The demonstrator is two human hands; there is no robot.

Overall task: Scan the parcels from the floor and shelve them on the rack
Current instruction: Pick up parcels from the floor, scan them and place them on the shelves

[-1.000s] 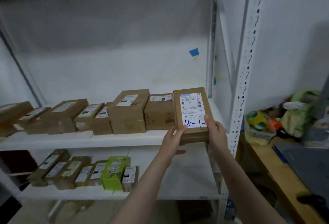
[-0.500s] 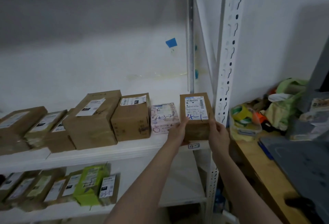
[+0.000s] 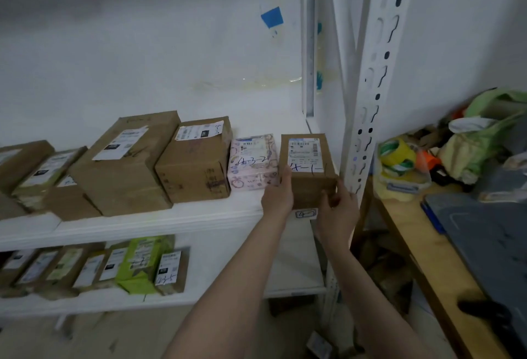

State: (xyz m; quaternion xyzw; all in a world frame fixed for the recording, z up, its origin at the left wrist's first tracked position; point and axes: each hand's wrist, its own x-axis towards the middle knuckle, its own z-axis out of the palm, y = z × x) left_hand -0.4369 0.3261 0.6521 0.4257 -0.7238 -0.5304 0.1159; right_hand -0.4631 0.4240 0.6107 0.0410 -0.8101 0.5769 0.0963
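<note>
My left hand (image 3: 278, 196) and right hand (image 3: 338, 207), fingers curled round its sides, grip the near end of the brown cardboard parcel (image 3: 306, 170) at the shelf's (image 3: 171, 219) front right corner, its long axis running front to back and its white label facing up, blue handwriting nearest me.

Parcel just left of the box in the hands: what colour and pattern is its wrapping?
The parcel is pale pink with printed doodles; head view.

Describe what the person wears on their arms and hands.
Nothing worn is visible. The left hand and right hand have no gloves; both forearms are bare to the frame's bottom edge, with no sleeves, watch or bracelet in view.
</note>
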